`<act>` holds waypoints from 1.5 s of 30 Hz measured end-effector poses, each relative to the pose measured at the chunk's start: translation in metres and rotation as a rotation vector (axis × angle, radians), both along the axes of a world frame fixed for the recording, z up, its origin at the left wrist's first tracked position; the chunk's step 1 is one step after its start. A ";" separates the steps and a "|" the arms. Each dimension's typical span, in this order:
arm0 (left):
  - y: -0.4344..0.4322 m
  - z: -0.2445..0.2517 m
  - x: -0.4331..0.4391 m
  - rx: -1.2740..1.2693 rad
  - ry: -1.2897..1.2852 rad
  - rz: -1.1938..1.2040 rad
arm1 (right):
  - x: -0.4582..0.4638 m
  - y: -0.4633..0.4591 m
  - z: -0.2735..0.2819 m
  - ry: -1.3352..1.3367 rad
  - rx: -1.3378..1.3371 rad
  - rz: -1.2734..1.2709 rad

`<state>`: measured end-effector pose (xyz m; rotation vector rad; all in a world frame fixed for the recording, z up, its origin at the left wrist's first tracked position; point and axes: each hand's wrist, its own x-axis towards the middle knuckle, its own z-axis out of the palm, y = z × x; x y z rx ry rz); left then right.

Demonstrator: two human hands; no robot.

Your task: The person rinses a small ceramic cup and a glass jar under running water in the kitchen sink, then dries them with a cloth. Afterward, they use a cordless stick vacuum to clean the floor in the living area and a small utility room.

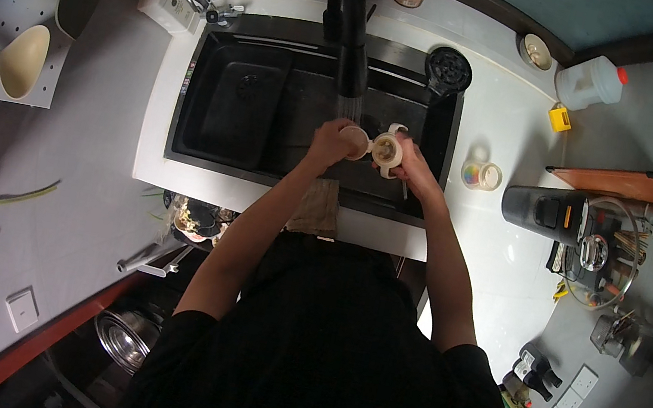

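Over the black sink [312,97], both hands are at a small cream cup lid [387,149] with side handles and a round flip cap [353,142] joined by a hinge. My left hand [330,147] grips the flip cap at its edge. My right hand [410,165] holds the handled part from the right; its fingers are partly hidden behind it. Water runs from the black faucet [350,70] just above my left hand. Inside the handled part something greyish shows, too small to name.
Right of the sink stands a small clear jar [482,175]. A black round drain piece [448,69] lies on the sink's back right corner. A beige cloth [316,205] hangs over the front edge. A white pump bottle [168,6] stands at the back left.
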<state>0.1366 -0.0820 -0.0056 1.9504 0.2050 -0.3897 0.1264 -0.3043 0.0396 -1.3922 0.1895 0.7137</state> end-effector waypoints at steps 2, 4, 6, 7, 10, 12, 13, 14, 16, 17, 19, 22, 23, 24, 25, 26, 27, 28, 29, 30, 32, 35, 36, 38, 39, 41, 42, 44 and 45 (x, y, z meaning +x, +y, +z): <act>0.006 0.000 0.000 0.073 -0.055 -0.079 | 0.000 -0.002 0.000 -0.007 -0.020 0.026; 0.010 -0.004 -0.001 0.114 -0.146 -0.125 | 0.000 -0.005 0.001 -0.002 -0.019 0.060; 0.012 -0.011 -0.004 0.119 -0.276 -0.139 | -0.001 -0.004 0.001 0.012 -0.015 0.041; 0.013 -0.016 -0.005 0.154 -0.337 -0.155 | -0.001 -0.003 0.001 0.019 -0.013 0.032; 0.014 -0.023 -0.004 0.202 -0.455 -0.201 | 0.000 -0.004 0.001 0.003 -0.030 0.056; 0.015 -0.021 -0.001 0.163 -0.449 -0.223 | -0.002 -0.002 0.001 -0.008 -0.038 0.039; 0.014 -0.019 0.000 0.091 -0.409 -0.208 | -0.004 0.000 0.001 -0.015 -0.041 0.025; 0.013 -0.016 0.001 0.019 -0.369 -0.194 | -0.005 0.002 0.001 -0.041 -0.034 0.032; 0.012 -0.019 0.001 -0.068 -0.292 -0.146 | -0.008 0.008 0.010 -0.094 -0.020 0.052; 0.012 -0.020 0.001 -0.082 -0.257 -0.115 | -0.009 0.009 0.008 -0.117 -0.030 0.072; 0.008 -0.013 0.001 -0.135 -0.155 -0.048 | -0.009 0.010 0.002 -0.163 -0.052 0.104; 0.008 -0.017 -0.002 -0.273 0.006 0.063 | -0.007 0.016 0.001 -0.270 -0.143 0.144; 0.011 -0.024 -0.002 -0.338 0.034 0.082 | -0.007 0.018 0.002 -0.311 -0.155 0.154; 0.012 -0.021 -0.002 -0.404 0.065 0.097 | -0.008 0.018 0.004 -0.254 -0.122 0.101; 0.011 -0.019 -0.003 -0.432 0.069 0.136 | -0.009 0.017 0.006 -0.198 -0.089 0.048; 0.009 -0.017 -0.006 -0.460 0.071 0.176 | -0.009 0.017 0.008 -0.141 -0.055 -0.003; 0.008 -0.015 -0.009 -0.487 0.074 0.214 | -0.007 0.012 0.005 -0.105 -0.036 0.007; 0.008 -0.014 -0.010 -0.448 0.052 0.200 | -0.003 0.006 0.002 -0.069 -0.017 0.018; 0.008 -0.013 -0.012 -0.409 0.030 0.186 | -0.003 0.005 -0.002 -0.047 -0.013 0.009; 0.007 -0.010 -0.012 -0.370 0.009 0.172 | -0.003 0.004 -0.001 -0.023 -0.010 -0.001; 0.007 -0.004 -0.007 -0.097 -0.008 0.089 | -0.007 0.012 -0.004 -0.022 -0.065 -0.090; 0.014 -0.007 0.006 0.198 -0.111 -0.086 | -0.010 0.014 -0.010 -0.013 -0.073 -0.142; 0.015 -0.009 0.008 0.277 -0.157 -0.157 | -0.011 0.013 -0.010 -0.013 -0.057 -0.121; 0.013 -0.014 0.008 0.342 -0.195 -0.178 | -0.009 0.007 -0.008 -0.021 -0.020 -0.050; 0.012 -0.020 0.008 0.375 -0.216 -0.192 | -0.008 0.002 -0.007 -0.029 0.002 -0.003; 0.010 -0.033 0.011 0.293 -0.186 -0.196 | -0.006 -0.004 -0.015 -0.035 0.019 -0.005; 0.011 -0.044 0.012 0.255 -0.171 -0.190 | -0.005 -0.003 -0.019 -0.039 0.029 0.002; 0.019 -0.062 0.014 -0.075 -0.174 -0.242 | -0.007 0.005 -0.014 -0.020 0.004 -0.067; 0.023 -0.068 0.014 -0.241 -0.175 -0.265 | -0.008 0.009 -0.012 -0.009 -0.010 -0.100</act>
